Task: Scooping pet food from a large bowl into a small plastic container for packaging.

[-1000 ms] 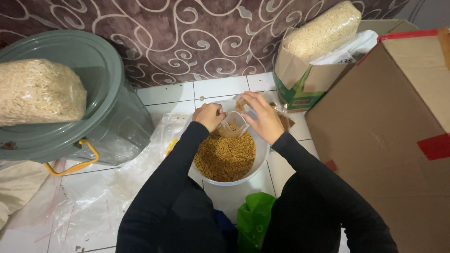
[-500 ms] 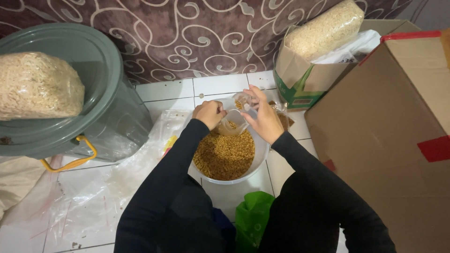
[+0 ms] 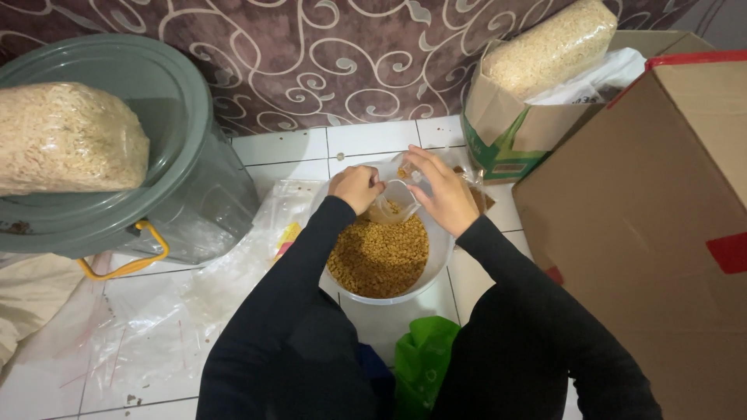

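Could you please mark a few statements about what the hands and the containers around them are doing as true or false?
1. Both hands hold a small clear plastic cup over the white round bucket. True.
2. The bucket is empty. False: it holds yellow-brown grain.
3. A clear bag of pale flakes lies on the grey-green bin lid. True.
4. The left hand rests on the brown cardboard box. False: it is at the cup, beside the right hand.

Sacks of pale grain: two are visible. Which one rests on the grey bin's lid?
The left sack lies on the grey bin's lid; the other sack sticks out of a paper bag.
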